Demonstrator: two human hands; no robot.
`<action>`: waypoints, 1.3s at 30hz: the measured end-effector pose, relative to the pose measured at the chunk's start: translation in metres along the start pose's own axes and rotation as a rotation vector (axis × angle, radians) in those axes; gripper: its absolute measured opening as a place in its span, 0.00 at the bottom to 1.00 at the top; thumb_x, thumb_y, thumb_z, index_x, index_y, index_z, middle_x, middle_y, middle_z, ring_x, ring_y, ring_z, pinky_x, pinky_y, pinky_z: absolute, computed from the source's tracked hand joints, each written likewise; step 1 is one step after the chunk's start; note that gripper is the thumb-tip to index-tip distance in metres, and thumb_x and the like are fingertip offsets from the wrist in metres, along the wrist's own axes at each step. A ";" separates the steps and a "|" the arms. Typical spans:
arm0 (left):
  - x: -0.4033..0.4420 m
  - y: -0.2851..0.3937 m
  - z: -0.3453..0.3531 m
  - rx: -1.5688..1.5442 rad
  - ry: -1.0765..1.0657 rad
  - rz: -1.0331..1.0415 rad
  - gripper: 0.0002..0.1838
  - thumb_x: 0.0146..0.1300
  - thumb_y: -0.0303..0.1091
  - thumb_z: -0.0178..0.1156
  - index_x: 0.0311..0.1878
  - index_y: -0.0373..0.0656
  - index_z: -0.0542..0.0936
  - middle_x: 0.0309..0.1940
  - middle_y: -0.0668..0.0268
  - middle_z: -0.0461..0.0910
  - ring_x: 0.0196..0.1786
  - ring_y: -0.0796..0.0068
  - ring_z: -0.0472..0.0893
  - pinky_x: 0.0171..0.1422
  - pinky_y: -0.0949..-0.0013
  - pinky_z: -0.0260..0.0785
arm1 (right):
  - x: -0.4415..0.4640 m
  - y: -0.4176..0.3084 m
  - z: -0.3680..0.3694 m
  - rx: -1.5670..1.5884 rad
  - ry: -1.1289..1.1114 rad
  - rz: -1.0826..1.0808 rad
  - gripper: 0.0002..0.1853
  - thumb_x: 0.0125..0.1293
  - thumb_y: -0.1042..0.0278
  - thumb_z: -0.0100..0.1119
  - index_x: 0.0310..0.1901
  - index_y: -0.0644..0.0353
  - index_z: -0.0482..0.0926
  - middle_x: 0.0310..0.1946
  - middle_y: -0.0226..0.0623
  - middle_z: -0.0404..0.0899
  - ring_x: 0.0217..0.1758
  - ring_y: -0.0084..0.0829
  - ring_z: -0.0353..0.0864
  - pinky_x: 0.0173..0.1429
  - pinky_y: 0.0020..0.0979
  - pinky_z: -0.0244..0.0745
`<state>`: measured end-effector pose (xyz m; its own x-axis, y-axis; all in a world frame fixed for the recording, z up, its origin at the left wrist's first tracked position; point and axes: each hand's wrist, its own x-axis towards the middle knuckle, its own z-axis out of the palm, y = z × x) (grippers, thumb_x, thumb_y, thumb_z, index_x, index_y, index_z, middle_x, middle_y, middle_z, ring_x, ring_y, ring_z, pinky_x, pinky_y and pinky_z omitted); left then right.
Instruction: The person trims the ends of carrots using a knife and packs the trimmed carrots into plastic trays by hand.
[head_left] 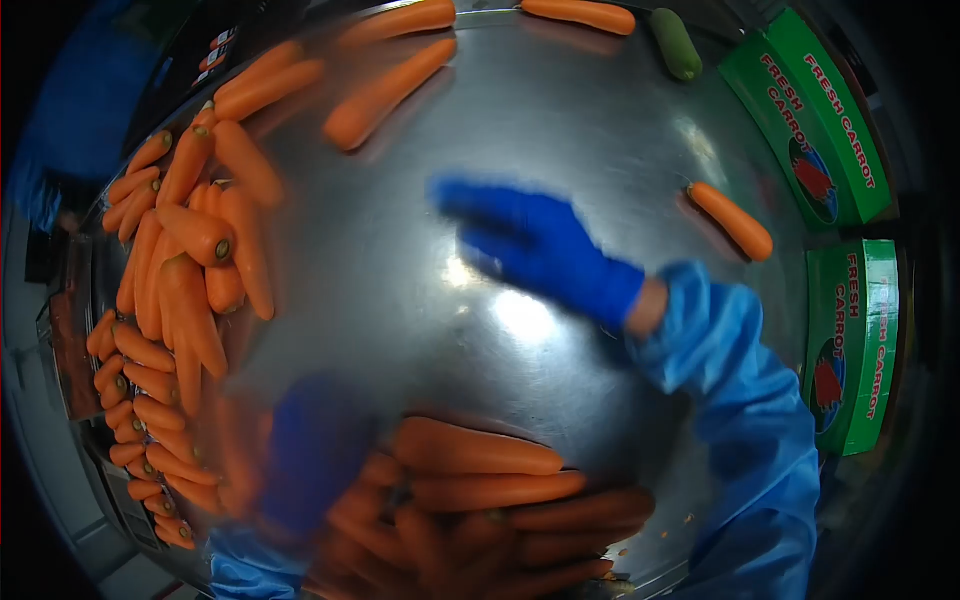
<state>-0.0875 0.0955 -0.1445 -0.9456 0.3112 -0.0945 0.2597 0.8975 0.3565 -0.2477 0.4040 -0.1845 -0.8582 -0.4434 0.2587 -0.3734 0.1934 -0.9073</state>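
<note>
My right hand [540,240], in a blue glove and blue sleeve, is over the middle of the steel table [620,130]. Its fingers stretch to the left, blurred at the tips, and no object shows in them. My left hand [315,445], also blue-gloved, is strongly smeared by motion at the lower left. It is beside a blurred carrot [240,450] and the near carrot pile [480,490]; whether it holds anything is hidden by the blur. A large heap of carrots [190,290] runs along the table's left side.
Two green "FRESH CARROT" boxes [850,345] line the right edge. Single carrots lie at the right [732,222] and the far side [580,14]. Near the far right is a green cucumber-like vegetable [676,45]. Another person's blue clothing [85,80] shows at the upper left.
</note>
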 end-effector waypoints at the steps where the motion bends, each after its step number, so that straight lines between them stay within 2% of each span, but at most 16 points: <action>1: 0.004 0.004 -0.001 -0.026 0.019 -0.024 0.20 0.49 0.34 0.68 0.48 0.44 0.79 0.54 0.54 0.75 0.58 0.48 0.74 0.59 0.52 0.68 | 0.041 0.002 -0.018 -0.323 0.135 -0.098 0.30 0.65 0.57 0.65 0.69 0.46 0.69 0.68 0.43 0.70 0.65 0.43 0.76 0.67 0.39 0.74; 4: 0.014 0.004 -0.001 0.012 0.013 -0.021 0.23 0.49 0.34 0.68 0.51 0.45 0.79 0.57 0.54 0.75 0.62 0.46 0.73 0.62 0.52 0.67 | 0.141 0.064 -0.039 -0.724 0.476 -0.306 0.33 0.65 0.47 0.62 0.69 0.48 0.68 0.67 0.50 0.69 0.68 0.52 0.70 0.71 0.43 0.67; 6: 0.012 -0.001 0.001 0.010 -0.040 -0.069 0.24 0.48 0.35 0.68 0.51 0.45 0.79 0.58 0.55 0.75 0.63 0.46 0.72 0.62 0.52 0.67 | 0.197 0.082 -0.050 -0.829 0.355 -0.103 0.53 0.56 0.37 0.64 0.78 0.45 0.49 0.79 0.53 0.37 0.79 0.61 0.45 0.79 0.47 0.50; 12: 0.009 -0.005 -0.005 -0.060 -0.128 -0.109 0.27 0.44 0.39 0.69 0.51 0.46 0.79 0.58 0.56 0.75 0.64 0.46 0.71 0.62 0.50 0.66 | 0.229 0.075 -0.026 -1.148 0.053 0.150 0.55 0.53 0.40 0.69 0.76 0.56 0.53 0.76 0.63 0.44 0.78 0.62 0.48 0.79 0.46 0.50; 13: 0.011 -0.003 -0.004 -0.080 -0.128 -0.125 0.27 0.43 0.39 0.70 0.51 0.46 0.79 0.58 0.57 0.75 0.64 0.46 0.71 0.62 0.50 0.66 | 0.211 0.061 -0.026 -0.980 0.033 0.180 0.52 0.54 0.46 0.70 0.75 0.59 0.55 0.76 0.63 0.45 0.78 0.61 0.48 0.79 0.45 0.50; 15: 0.012 0.001 -0.001 -0.107 -0.120 -0.170 0.28 0.42 0.39 0.70 0.51 0.47 0.79 0.58 0.57 0.74 0.65 0.46 0.71 0.62 0.50 0.66 | 0.170 0.070 -0.015 -0.889 0.025 0.241 0.36 0.65 0.39 0.57 0.68 0.54 0.69 0.67 0.55 0.67 0.67 0.53 0.71 0.70 0.43 0.67; 16: 0.014 0.002 -0.001 -0.100 -0.107 -0.171 0.29 0.43 0.39 0.71 0.52 0.46 0.79 0.59 0.57 0.74 0.65 0.47 0.71 0.63 0.51 0.66 | 0.134 0.048 -0.007 -0.895 0.027 0.222 0.39 0.66 0.33 0.53 0.68 0.58 0.69 0.65 0.58 0.68 0.62 0.54 0.74 0.67 0.43 0.69; 18: 0.016 0.002 -0.003 -0.075 -0.083 -0.141 0.31 0.44 0.39 0.71 0.56 0.45 0.77 0.61 0.55 0.73 0.65 0.48 0.71 0.64 0.52 0.66 | 0.057 0.046 0.013 -0.904 0.104 -0.145 0.37 0.66 0.34 0.54 0.66 0.56 0.72 0.61 0.54 0.74 0.58 0.50 0.78 0.66 0.43 0.70; 20: 0.019 -0.001 -0.003 -0.040 -0.061 -0.087 0.35 0.46 0.39 0.71 0.61 0.44 0.75 0.63 0.53 0.71 0.66 0.49 0.71 0.66 0.54 0.65 | 0.017 -0.020 -0.008 -0.466 -0.118 0.221 0.35 0.65 0.38 0.59 0.65 0.55 0.74 0.57 0.49 0.78 0.58 0.46 0.79 0.64 0.41 0.72; 21: 0.019 -0.001 -0.003 -0.018 -0.055 -0.064 0.37 0.47 0.38 0.71 0.64 0.43 0.75 0.64 0.51 0.71 0.66 0.49 0.71 0.67 0.55 0.65 | 0.006 -0.002 -0.026 -0.402 0.041 0.137 0.31 0.64 0.46 0.65 0.64 0.55 0.76 0.57 0.46 0.79 0.58 0.43 0.80 0.63 0.39 0.74; 24: 0.054 0.012 -0.032 -0.397 0.191 0.003 0.40 0.57 0.37 0.65 0.73 0.41 0.64 0.72 0.53 0.63 0.72 0.61 0.66 0.75 0.62 0.56 | 0.025 0.051 -0.117 -0.598 0.377 0.010 0.29 0.65 0.54 0.65 0.66 0.51 0.72 0.64 0.44 0.74 0.62 0.42 0.78 0.65 0.38 0.73; 25: 0.084 0.021 -0.043 -0.408 0.251 0.054 0.39 0.61 0.36 0.63 0.75 0.41 0.60 0.74 0.55 0.61 0.74 0.65 0.63 0.77 0.64 0.53 | 0.040 0.089 -0.157 -0.998 0.473 -0.225 0.32 0.65 0.53 0.65 0.69 0.48 0.69 0.61 0.42 0.74 0.59 0.42 0.78 0.62 0.39 0.75; 27: 0.159 0.030 -0.045 -0.308 0.404 0.249 0.34 0.66 0.32 0.58 0.74 0.41 0.62 0.74 0.57 0.61 0.76 0.64 0.60 0.79 0.64 0.50 | 0.061 0.100 -0.203 -0.970 0.459 0.068 0.52 0.53 0.47 0.71 0.75 0.58 0.55 0.76 0.62 0.45 0.78 0.60 0.48 0.79 0.42 0.51; 31: 0.333 -0.028 -0.012 0.080 0.708 0.568 0.30 0.68 0.42 0.60 0.71 0.46 0.68 0.68 0.55 0.70 0.73 0.58 0.67 0.76 0.58 0.56 | 0.087 0.108 -0.230 -1.136 0.520 0.119 0.50 0.55 0.49 0.71 0.75 0.56 0.55 0.77 0.60 0.44 0.79 0.56 0.48 0.79 0.40 0.51; 33: 0.375 -0.051 0.028 0.048 0.738 0.490 0.27 0.69 0.46 0.58 0.68 0.47 0.72 0.64 0.55 0.74 0.68 0.56 0.71 0.73 0.58 0.59 | 0.089 0.110 -0.212 -1.318 0.488 0.213 0.51 0.57 0.43 0.68 0.75 0.59 0.55 0.75 0.60 0.49 0.78 0.53 0.52 0.79 0.40 0.53; 39: 0.378 -0.052 0.040 -0.025 0.722 0.414 0.24 0.70 0.50 0.55 0.61 0.46 0.77 0.53 0.57 0.80 0.59 0.54 0.77 0.66 0.58 0.64 | 0.088 0.137 -0.220 -1.044 0.414 0.385 0.53 0.59 0.32 0.60 0.73 0.68 0.56 0.71 0.60 0.60 0.76 0.52 0.59 0.78 0.39 0.53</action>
<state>-0.4508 0.1786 -0.2359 -0.6701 0.3301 0.6649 0.6178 0.7445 0.2530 -0.4523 0.5839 -0.2135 -0.9539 0.0794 0.2895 -0.0080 0.9573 -0.2889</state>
